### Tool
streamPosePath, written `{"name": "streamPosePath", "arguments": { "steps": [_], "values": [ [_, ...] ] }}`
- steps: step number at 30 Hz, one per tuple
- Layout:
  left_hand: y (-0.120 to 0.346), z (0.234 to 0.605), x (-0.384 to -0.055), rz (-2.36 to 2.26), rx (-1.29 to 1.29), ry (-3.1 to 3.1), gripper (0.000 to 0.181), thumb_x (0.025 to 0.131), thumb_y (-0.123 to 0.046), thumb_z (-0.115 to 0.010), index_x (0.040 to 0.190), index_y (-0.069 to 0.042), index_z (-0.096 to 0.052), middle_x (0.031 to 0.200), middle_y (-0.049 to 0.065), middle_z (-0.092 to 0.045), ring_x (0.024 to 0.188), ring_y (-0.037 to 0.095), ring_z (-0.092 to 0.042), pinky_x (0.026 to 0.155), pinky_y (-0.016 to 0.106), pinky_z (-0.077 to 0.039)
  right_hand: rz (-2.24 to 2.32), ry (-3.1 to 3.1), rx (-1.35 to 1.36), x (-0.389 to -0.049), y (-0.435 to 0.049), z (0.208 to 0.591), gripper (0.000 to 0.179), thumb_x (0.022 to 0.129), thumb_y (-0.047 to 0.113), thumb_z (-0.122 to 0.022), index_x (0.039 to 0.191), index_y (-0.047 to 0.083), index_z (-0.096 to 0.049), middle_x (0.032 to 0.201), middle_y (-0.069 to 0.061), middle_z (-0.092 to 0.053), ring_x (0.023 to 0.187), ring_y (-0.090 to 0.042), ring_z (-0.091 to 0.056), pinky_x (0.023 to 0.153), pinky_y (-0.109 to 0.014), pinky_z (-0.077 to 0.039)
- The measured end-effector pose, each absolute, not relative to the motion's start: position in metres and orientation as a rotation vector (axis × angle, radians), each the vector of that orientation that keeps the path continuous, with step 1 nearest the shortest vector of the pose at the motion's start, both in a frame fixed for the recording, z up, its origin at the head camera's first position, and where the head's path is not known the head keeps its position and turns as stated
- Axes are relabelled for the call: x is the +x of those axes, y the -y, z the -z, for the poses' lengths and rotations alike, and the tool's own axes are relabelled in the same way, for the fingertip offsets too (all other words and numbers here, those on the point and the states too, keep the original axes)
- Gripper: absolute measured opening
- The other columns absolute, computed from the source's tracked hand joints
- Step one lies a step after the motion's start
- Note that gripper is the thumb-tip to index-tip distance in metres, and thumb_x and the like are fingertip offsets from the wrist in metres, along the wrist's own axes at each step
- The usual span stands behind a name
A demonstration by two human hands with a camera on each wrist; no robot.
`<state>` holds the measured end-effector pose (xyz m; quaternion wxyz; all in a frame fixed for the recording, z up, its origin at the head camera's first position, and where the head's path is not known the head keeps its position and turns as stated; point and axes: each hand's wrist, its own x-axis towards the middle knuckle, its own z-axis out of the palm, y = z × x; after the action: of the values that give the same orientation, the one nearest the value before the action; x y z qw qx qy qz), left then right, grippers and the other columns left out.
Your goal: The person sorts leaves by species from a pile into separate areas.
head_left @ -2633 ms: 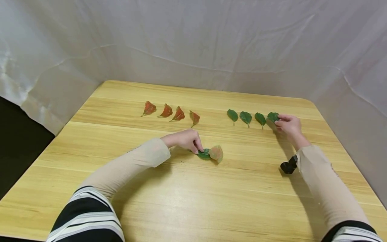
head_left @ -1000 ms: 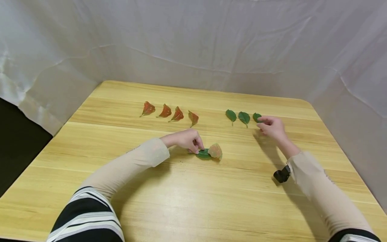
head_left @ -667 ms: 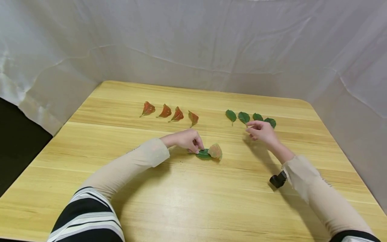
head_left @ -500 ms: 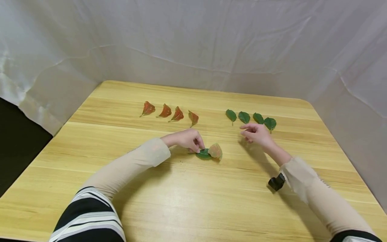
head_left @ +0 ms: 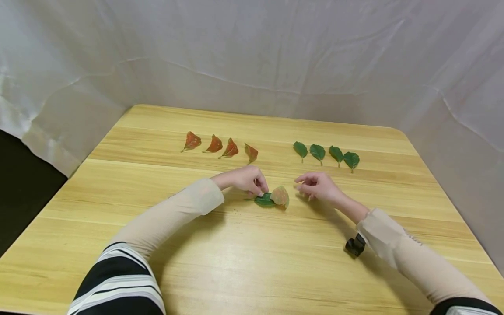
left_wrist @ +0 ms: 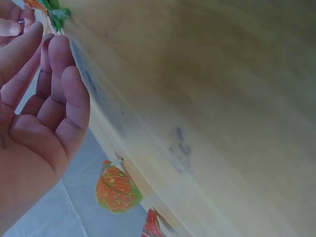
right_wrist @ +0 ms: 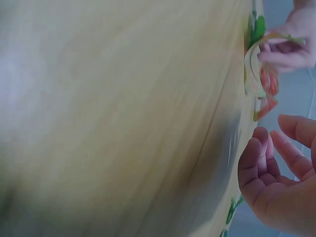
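Note:
Low at the middle of the table, my left hand point(head_left: 245, 179) pinches at the edge of a green leaf point(head_left: 264, 201) with thumb and fingertips. A pale yellow-green leaf with a reddish tint point(head_left: 280, 197) overlaps that leaf's right end. In the left wrist view the green leaf point(left_wrist: 60, 15) shows just past the fingertips of my left hand point(left_wrist: 47, 98). My right hand point(head_left: 320, 188) hovers to the right of the pale leaf, fingers loosely bent and nothing between them. The right wrist view shows a gap between its thumb and fingers.
Several red leaves point(head_left: 214, 144) lie in a row at the back left of the wooden table point(head_left: 252, 271). A row of several green leaves point(head_left: 317, 152) lies at the back right. A pale curtain point(head_left: 252, 52) hangs behind. A black wrist camera point(head_left: 355, 246) sits under the right sleeve.
My right hand has let go of the rightmost green leaf, leaving it at the end of its row, and has come left and nearer, towards the pale leaf. My left hand has stayed nearly still.

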<state>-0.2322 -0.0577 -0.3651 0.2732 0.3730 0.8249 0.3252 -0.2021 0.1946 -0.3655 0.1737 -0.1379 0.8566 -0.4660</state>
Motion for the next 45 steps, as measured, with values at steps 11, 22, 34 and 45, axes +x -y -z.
{"name": "streamPosePath", "arguments": {
  "steps": [11, 22, 34, 45],
  "values": [
    [0.056, 0.367, -0.237, -0.904, 1.008, -2.228, 0.012, 0.081, 0.001, -0.063, 0.092, 0.004, -0.068, 0.071, 0.005, -0.062, 0.052, 0.012, -0.053, 0.053, 0.025, -0.048, 1.373, -2.366, -0.43, -0.187, -0.184, 0.359, 0.028, 0.086, 0.005, -0.057, 0.109, -0.011, -0.056, 0.078, -0.022, -0.059, 0.061, -0.027, -0.056, 0.052, -0.034, -0.049],
    [0.057, 0.368, -0.238, -0.935, 0.961, -2.209, 0.012, 0.08, 0.002, -0.063, 0.091, 0.004, -0.068, 0.077, 0.007, -0.064, 0.057, 0.015, -0.056, 0.054, 0.025, -0.048, 1.476, -2.249, -0.397, -0.165, -0.173, 0.352, 0.028, 0.085, 0.001, -0.055, 0.11, -0.012, -0.055, 0.072, -0.02, -0.058, 0.054, -0.015, -0.056, 0.053, -0.027, -0.048],
    [0.058, 0.365, -0.239, -0.894, 0.956, -2.241, 0.012, 0.081, -0.001, -0.064, 0.092, 0.002, -0.068, 0.077, 0.005, -0.064, 0.059, 0.017, -0.058, 0.056, 0.025, -0.049, 1.489, -2.028, -0.568, -0.14, -0.163, 0.35, 0.037, 0.088, 0.004, -0.053, 0.119, -0.016, -0.045, 0.09, -0.026, -0.06, 0.065, -0.018, -0.06, 0.059, -0.031, -0.051],
    [0.057, 0.36, -0.238, -0.866, 0.942, -2.271, 0.014, 0.08, -0.002, -0.064, 0.093, 0.002, -0.068, 0.078, 0.005, -0.063, 0.058, 0.017, -0.058, 0.057, 0.025, -0.049, 1.439, -1.928, -0.486, -0.139, -0.149, 0.361, 0.056, 0.087, 0.006, -0.053, 0.134, -0.011, -0.029, 0.111, -0.024, -0.05, 0.078, -0.026, -0.059, 0.067, -0.034, -0.05]
  ]
}}
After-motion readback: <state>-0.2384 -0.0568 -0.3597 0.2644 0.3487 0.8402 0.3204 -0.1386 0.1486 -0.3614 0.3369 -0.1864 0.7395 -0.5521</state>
